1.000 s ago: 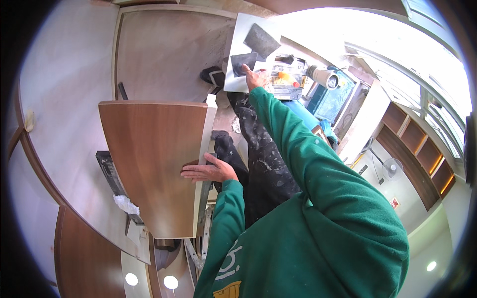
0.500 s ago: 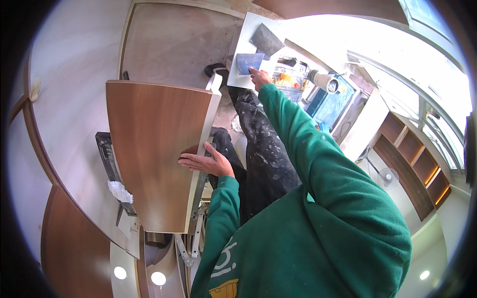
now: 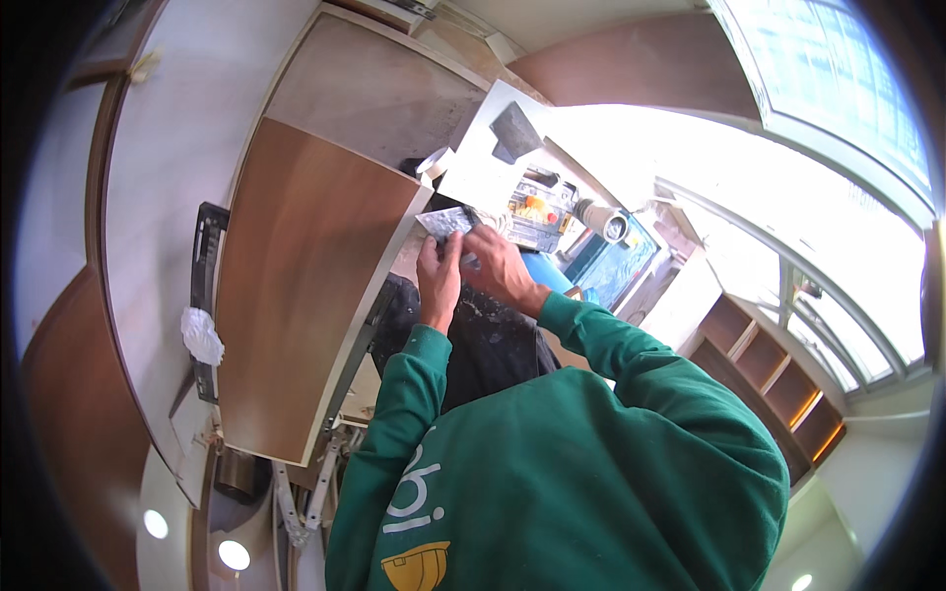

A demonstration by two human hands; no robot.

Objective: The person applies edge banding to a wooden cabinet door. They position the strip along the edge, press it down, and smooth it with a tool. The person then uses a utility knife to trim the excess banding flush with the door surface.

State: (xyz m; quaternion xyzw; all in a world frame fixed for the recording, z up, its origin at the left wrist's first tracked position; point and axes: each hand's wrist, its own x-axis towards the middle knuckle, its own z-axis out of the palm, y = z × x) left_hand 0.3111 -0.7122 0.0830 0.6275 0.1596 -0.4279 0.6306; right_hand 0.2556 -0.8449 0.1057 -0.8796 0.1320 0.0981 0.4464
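My two hands meet just right of the wood-grain panel's edge. Between them is a broad putty knife (image 3: 445,222) with a pale, reflective blade pointing up and left. My right hand (image 3: 500,268) curls over its grip side, hiding most of the handle. Fingers of my left hand (image 3: 439,283) press against the lower part of the blade. On the white board (image 3: 475,163) beyond lies a second scraper, dark grey (image 3: 515,133). The brown wood-grain panel (image 3: 305,286) stands to the left of my hands.
A roll of tape (image 3: 435,164) sits near the panel's far corner. Right of the board are a toolbox (image 3: 537,212) with orange items, a pale cylinder (image 3: 602,221) and a blue case (image 3: 613,264). Ladder legs (image 3: 296,502) stand low left, below a dark rail (image 3: 205,286).
My right hand has lifted the putty knife off the white board and brought it nearer. My left hand has left the panel's edge to join it. The view has shifted too.
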